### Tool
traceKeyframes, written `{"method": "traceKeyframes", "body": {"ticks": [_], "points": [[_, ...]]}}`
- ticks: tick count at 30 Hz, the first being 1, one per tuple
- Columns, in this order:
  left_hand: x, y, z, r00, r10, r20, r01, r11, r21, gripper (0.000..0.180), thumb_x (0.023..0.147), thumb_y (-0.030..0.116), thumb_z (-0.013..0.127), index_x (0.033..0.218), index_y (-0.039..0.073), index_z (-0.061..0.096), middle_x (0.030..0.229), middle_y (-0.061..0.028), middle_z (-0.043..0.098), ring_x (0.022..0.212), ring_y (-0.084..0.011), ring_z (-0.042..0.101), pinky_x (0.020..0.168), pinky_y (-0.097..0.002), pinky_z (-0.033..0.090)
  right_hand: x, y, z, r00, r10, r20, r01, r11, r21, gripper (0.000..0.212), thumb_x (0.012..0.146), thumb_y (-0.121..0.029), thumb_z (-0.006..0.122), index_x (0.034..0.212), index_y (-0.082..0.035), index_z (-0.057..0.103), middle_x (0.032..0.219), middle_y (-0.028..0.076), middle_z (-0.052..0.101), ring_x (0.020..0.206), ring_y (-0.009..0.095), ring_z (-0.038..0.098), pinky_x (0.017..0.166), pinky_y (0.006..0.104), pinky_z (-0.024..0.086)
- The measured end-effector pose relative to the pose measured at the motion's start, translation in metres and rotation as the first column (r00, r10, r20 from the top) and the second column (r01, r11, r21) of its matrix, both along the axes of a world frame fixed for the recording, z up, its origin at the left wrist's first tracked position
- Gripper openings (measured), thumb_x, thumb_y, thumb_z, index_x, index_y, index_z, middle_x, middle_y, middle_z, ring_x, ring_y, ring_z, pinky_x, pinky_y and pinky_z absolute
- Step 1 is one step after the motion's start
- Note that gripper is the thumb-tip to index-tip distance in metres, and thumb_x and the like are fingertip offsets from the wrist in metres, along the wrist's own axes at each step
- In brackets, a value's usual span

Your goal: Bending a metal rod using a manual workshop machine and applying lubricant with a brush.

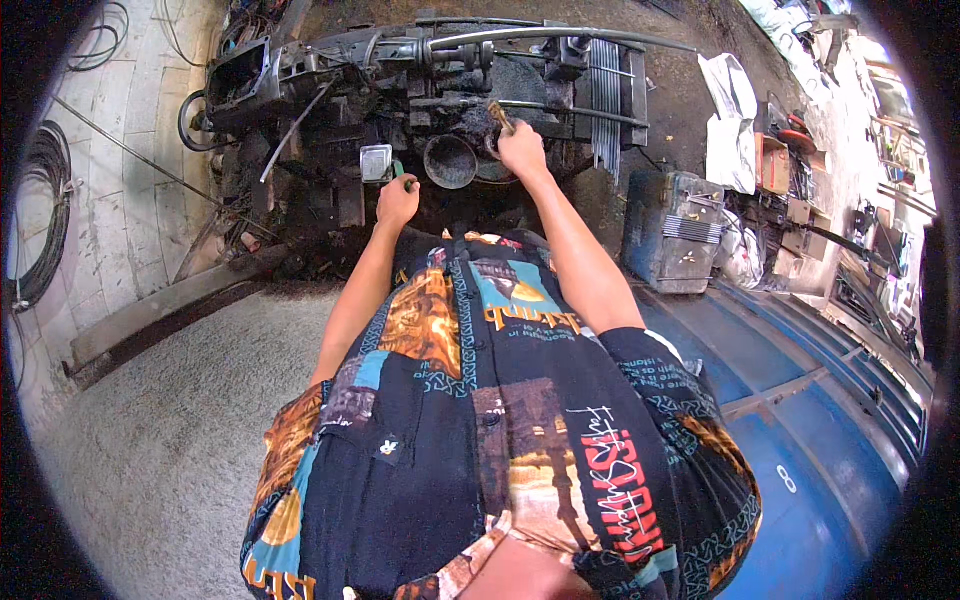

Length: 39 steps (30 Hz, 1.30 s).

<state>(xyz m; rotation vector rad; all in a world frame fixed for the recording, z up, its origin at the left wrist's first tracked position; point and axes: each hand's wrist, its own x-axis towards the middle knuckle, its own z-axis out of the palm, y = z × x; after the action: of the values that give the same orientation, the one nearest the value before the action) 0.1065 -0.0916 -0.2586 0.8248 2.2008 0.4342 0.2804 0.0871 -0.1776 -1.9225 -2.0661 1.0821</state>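
Note:
A dark, greasy lathe-like machine [400,75] stretches across the far side in front of me. My left hand [398,202] is closed around a slim green handle [401,172]; its far end is too small to make out. Just left of that handle sits a squarish silver-white metal box [376,163]. My right hand [522,150] grips a short brownish-yellow brush-like piece [500,117], held against the machine's front. Between my hands, a round dark metal cup-shaped part [450,162] faces me.
On the right stand a worn blue-grey metal cabinet [675,232] and a white sack [730,122], with cluttered goods behind. Blue metal panels [790,400] lie at lower right. Coiled black cable [45,215] hangs at the left wall, above a concrete ledge [165,310].

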Motion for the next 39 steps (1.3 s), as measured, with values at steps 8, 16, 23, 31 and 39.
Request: {"method": "traceKeyframes", "body": {"ticks": [8, 16, 23, 31, 39], "points": [[-0.001, 0.000, -0.007, 0.998, 0.008, 0.060, -0.009, 1.000, 0.019, 0.027, 0.087, 0.029, 0.061, 0.110, 0.014, 0.068, 0.106, -0.0195, 0.067, 0.102, -0.0386, 0.062, 0.087, -0.0454, 0.050, 0.002, -0.013, -0.042, 0.994, 0.107, 0.034, -0.086, 0.920, -0.381, 0.043, 0.080, -0.027, 0.055, 0.110, 0.001, 0.065, 0.112, 0.032, 0.061, 0.110, 0.044, 0.058, 0.096, 0.0444, 0.045], [0.005, -0.001, -0.008, 0.999, 0.040, 0.032, -0.043, 0.996, 0.075, 0.028, 0.087, 0.028, 0.061, 0.111, 0.015, 0.067, 0.108, -0.0201, 0.066, 0.102, -0.0390, 0.061, 0.088, -0.0452, 0.049, 0.016, -0.031, -0.108, 0.991, 0.122, -0.054, -0.133, 0.869, -0.477, 0.044, 0.079, -0.030, 0.057, 0.103, 0.006, 0.067, 0.108, 0.031, 0.063, 0.108, 0.039, 0.061, 0.093, 0.0425, 0.047], [0.005, -0.008, -0.016, 0.996, 0.079, 0.039, -0.083, 0.991, 0.109, 0.029, 0.088, 0.027, 0.061, 0.113, 0.015, 0.067, 0.109, -0.0196, 0.066, 0.103, -0.0386, 0.062, 0.088, -0.0452, 0.049, 0.025, -0.050, -0.105, 0.977, 0.126, 0.171, -0.037, 0.892, -0.450, 0.051, 0.083, -0.038, 0.063, 0.110, 0.005, 0.063, 0.110, 0.028, 0.064, 0.107, 0.038, 0.061, 0.092, 0.0426, 0.048], [0.006, -0.005, -0.006, 0.997, 0.078, 0.028, -0.080, 0.994, 0.073, 0.029, 0.088, 0.028, 0.061, 0.113, 0.015, 0.067, 0.109, -0.0196, 0.066, 0.103, -0.0390, 0.061, 0.088, -0.0452, 0.049, 0.024, -0.054, -0.121, 0.956, 0.242, 0.163, -0.176, 0.924, -0.339, 0.042, 0.087, -0.032, 0.060, 0.104, 0.006, 0.063, 0.099, 0.028, 0.067, 0.097, 0.039, 0.066, 0.082, 0.0437, 0.052], [0.001, -0.013, -0.012, 0.994, 0.076, 0.077, -0.083, 0.991, 0.101, 0.029, 0.088, 0.026, 0.061, 0.113, 0.013, 0.067, 0.106, -0.0216, 0.066, 0.101, -0.0387, 0.062, 0.086, -0.0439, 0.050, 0.017, -0.032, -0.050, 1.000, -0.011, 0.012, 0.011, 1.000, 0.000, 0.032, 0.089, -0.022, 0.052, 0.091, 0.009, 0.063, 0.083, 0.030, 0.066, 0.083, 0.039, 0.068, 0.073, 0.0461, 0.052]]}}
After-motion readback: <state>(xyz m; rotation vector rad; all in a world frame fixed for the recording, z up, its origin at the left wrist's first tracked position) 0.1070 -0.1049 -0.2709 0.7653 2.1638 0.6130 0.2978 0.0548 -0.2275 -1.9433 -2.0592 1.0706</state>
